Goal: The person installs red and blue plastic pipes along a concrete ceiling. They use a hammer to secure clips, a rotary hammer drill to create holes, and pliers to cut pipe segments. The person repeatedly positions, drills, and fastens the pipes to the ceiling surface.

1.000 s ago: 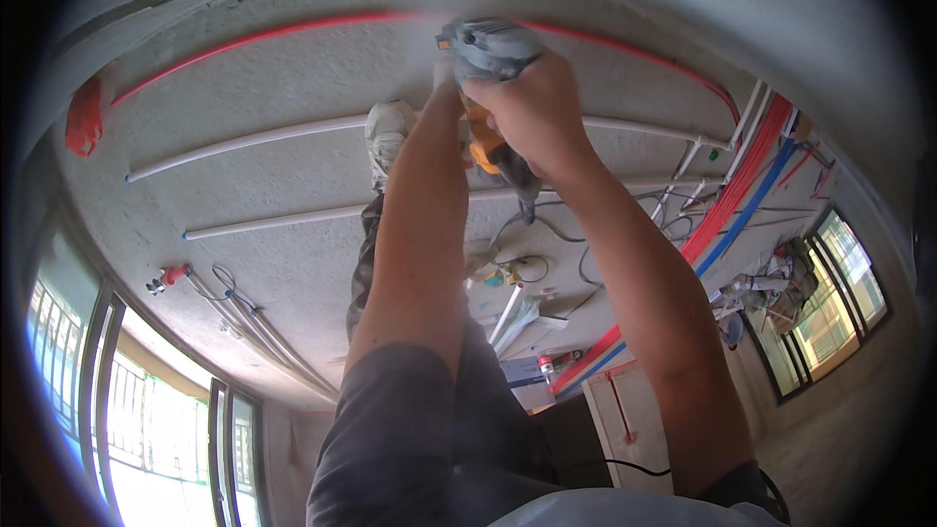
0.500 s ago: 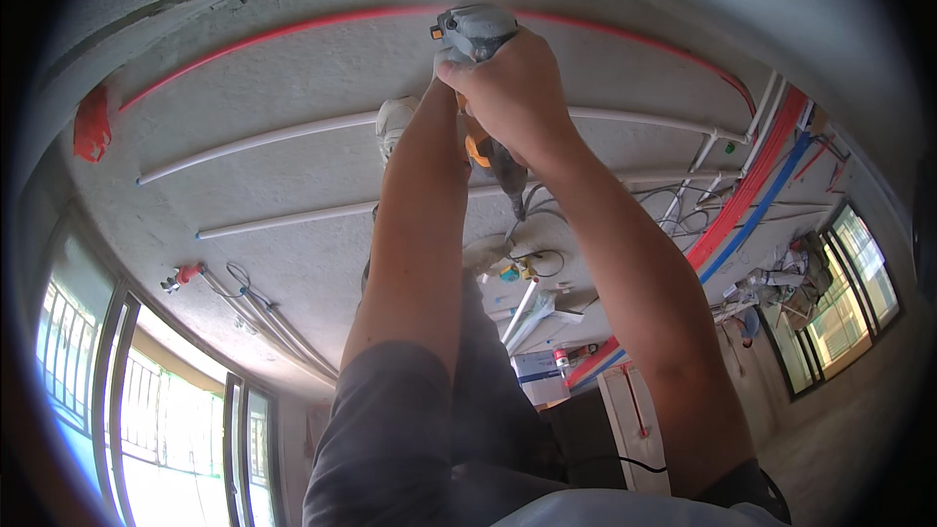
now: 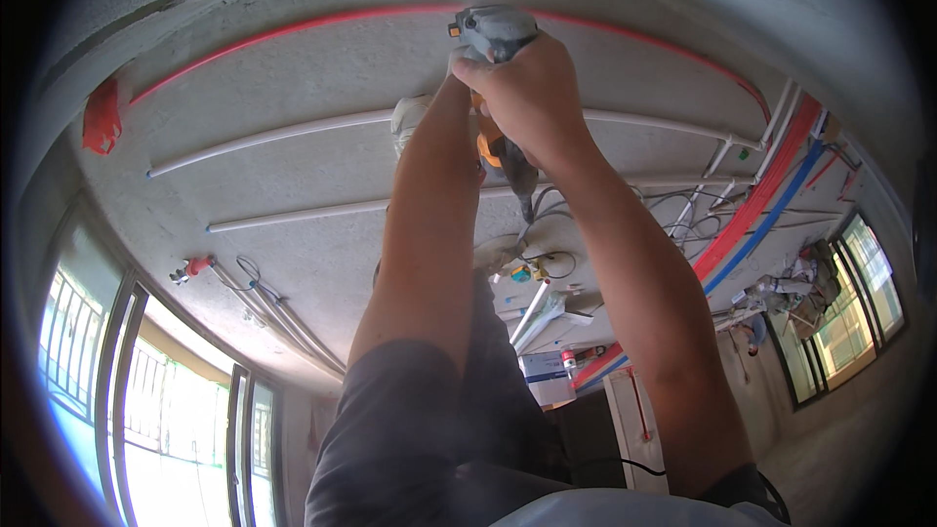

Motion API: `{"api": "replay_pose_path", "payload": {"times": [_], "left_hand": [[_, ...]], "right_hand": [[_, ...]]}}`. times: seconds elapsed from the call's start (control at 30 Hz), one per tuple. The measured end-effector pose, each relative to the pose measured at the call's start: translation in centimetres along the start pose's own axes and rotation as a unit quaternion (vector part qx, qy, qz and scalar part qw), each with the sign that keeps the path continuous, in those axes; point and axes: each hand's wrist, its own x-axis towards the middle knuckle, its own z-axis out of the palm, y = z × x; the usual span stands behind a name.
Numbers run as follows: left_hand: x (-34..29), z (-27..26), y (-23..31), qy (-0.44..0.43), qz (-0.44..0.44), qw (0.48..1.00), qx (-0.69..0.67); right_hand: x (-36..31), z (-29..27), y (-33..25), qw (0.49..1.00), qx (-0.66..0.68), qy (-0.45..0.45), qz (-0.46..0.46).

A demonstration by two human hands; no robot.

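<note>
My right hand (image 3: 537, 88) is wrapped round a corded power tool (image 3: 498, 27), held out far in front of me. The tool has a grey head, an orange section and a dark tapered end with a cable coming off it. My left forearm (image 3: 429, 200) reaches up to the same tool, close beside the right hand. The left hand is mostly hidden behind the right thumb and the tool, so its fingers do not show. Where the tool's working end meets the surface is also hidden.
White pipes (image 3: 283, 134) run across the grey concrete surface, with a curved red line (image 3: 322, 27) beyond them. Red pipes (image 3: 756, 195) and a blue pipe (image 3: 766, 224) run at the right. Loose cables (image 3: 683, 224) and small tools (image 3: 527, 271) lie nearer. Windows (image 3: 176, 400) stand at the left.
The view has shifted slightly, so the surroundings and the tool sit a little further right in the picture. My right hand keeps its grip on the tool.
</note>
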Motion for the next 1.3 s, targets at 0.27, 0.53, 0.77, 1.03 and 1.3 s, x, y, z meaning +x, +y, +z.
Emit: {"api": "replay_pose_path", "payload": {"times": [0.27,0.53,0.77,1.03,1.3], "left_hand": [[-1.6,0.2,-0.2,0.002,0.005,1.0,0.003],[-3.6,0.3,0.0,0.003,0.009,1.0,-0.003],[-6.2,0.6,-1.1,-0.004,0.003,1.0,0.018],[-16.5,5.4,-2.6,-0.058,-0.051,0.997,0.028],[-21.1,12.6,-2.3,-0.104,-0.072,0.991,0.042]], "right_hand": [[0.8,-0.2,-1.1,0.999,0.044,-0.016,0.004],[-0.5,-0.4,-2.6,0.993,0.104,-0.015,0.051],[1.3,-0.8,0.8,0.993,0.015,-0.011,-0.113],[-5.0,-5.2,-2.6,0.999,-0.007,0.005,-0.038],[-21.6,-18.1,2.1,0.979,0.206,0.009,0.002]]}}
